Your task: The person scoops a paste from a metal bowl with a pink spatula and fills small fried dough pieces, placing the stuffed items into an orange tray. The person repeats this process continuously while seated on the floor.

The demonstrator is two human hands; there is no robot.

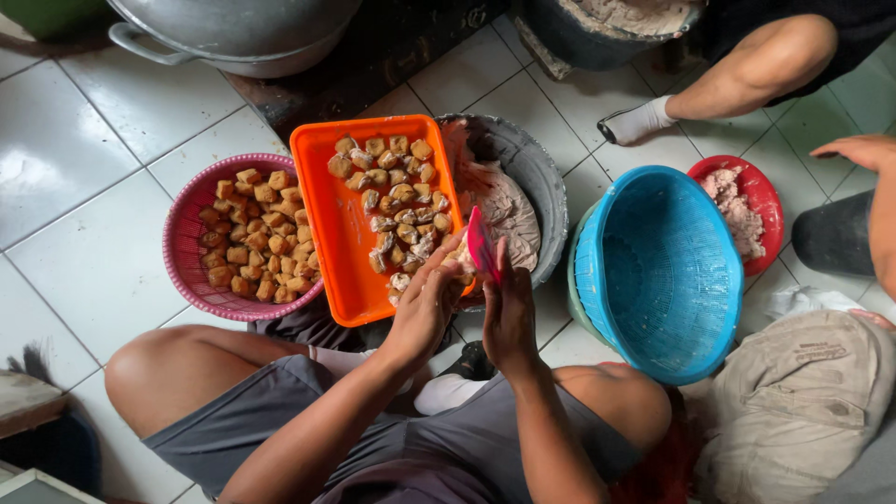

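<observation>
My right hand (511,313) is raised with the fingers close together, pinching a small pink scraper (482,245) that stands up between the two hands. My left hand (425,313) is cupped just beside it, fingers curled around a piece of fried tofu (459,271); I cannot tell how much of the piece is filled, since the fingers hide most of it.

Both hands hover over the near edge of an orange tray (336,233), which carries a column of stuffed tofu pieces along its right half. The tray rests partly on a grey metal basin (541,177) holding a pale pinkish paste (504,205). Left of the tray, touching it, sits a pink basket (182,243) full of golden-brown tofu cubes.

To the right of the basin stands a blue basket (663,271), tilted toward me, with a red bowl (765,201) of the same paste behind it. Everything sits on a white tiled floor (84,233). A large metal pot (233,37) is at the top, and another person's leg and sock (639,121) show at the upper right.
</observation>
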